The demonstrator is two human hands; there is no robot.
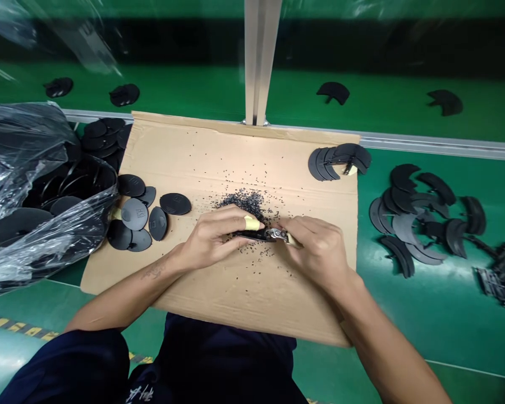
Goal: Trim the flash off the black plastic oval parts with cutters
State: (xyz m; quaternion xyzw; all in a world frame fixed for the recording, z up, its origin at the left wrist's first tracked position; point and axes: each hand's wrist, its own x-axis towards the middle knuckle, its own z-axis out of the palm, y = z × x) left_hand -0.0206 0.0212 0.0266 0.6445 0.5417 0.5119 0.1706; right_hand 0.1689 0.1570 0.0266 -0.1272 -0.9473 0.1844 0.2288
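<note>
On a green surface point(408, 331), we look down past an aluminium rail point(437, 145) and a pale upright post point(258, 56) to a flattened cardboard sheet point(219, 297), where a seated person works with two bare hands above dark trousers point(227, 348). Along the sheet's left edge, a clear plastic bag point(29, 235) holds a mass of black oval discs point(133, 214), and several of these lie in a loose cluster on the cardboard beside it. A small stack of black crescent pieces point(339, 160) sits at the sheet's top right corner, with more of them strewn across the green surface to the right (a dark tangle of scrap point(499, 275) lies farther out, too jumbled to make out).

At the middle of the sheet, the left hand point(210, 241) has a narrow, closed grip on a black plastic piece point(248, 235), pinching it between thumb and fingers just above the cardboard. The right hand point(320, 252) is closed around small metal snips point(275, 234), their head just beside the end of the piece. A yellow finger cot point(251, 223) covers one left fingertip. A heap of black crumbs point(242, 202) lies just beyond the hands, and more are scattered around them.
</note>
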